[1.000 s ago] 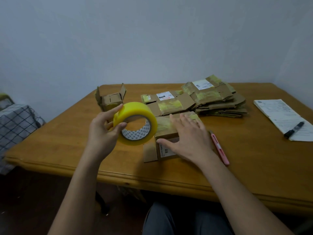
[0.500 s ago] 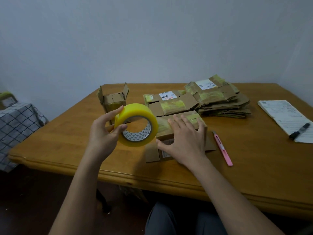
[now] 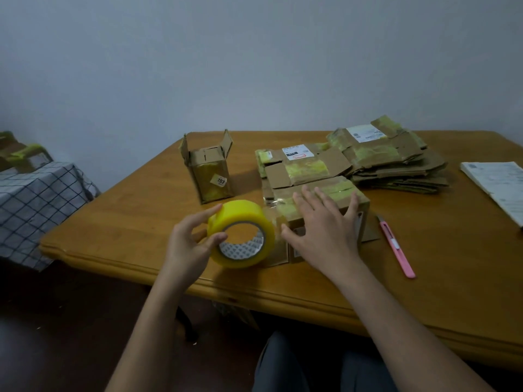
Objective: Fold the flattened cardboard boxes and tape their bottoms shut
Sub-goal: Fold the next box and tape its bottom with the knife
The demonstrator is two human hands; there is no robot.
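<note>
Lowered, left hand (image 3: 189,244) grips tape roll (image 3: 241,233); right hand (image 3: 325,225) flat on box (image 3: 334,200).

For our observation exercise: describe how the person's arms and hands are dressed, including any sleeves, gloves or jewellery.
Both forearms are bare up to the frame edge, with no sleeve in view. The left hand and right hand wear no gloves, and no rings, watch or bracelet show. Dark grey trousers cover the legs below.

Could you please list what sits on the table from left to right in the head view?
Upright open box → yellow tape roll held by the left hand → right hand flat on the box → pink cutter → papers.
</note>
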